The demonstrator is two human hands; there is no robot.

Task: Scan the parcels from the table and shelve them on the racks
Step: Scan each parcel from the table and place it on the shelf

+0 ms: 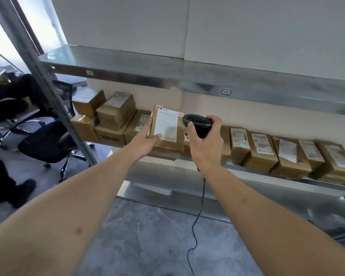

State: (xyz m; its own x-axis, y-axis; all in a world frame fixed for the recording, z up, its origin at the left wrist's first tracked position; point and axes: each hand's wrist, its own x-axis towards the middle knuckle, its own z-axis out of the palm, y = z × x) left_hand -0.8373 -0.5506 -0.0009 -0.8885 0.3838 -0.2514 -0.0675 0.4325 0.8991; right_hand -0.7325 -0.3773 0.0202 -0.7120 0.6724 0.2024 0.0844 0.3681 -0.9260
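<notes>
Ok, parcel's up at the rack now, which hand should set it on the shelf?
Left. The left hand already grips the parcel at the shelf, while the right hand is occupied holding the scanner.

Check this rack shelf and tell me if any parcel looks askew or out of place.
Mostly tidy. The stacked parcels at the left end sit twisted against each other, not squared like the row on the right. The parcel in the left hand is not yet set down.

Two bare forearms in view, no sleeves, gloves, watch or rings visible. Left hand [145, 141] and right hand [206, 146] both uncovered. Small dark mark on left forearm; faint spot on right forearm.
</notes>
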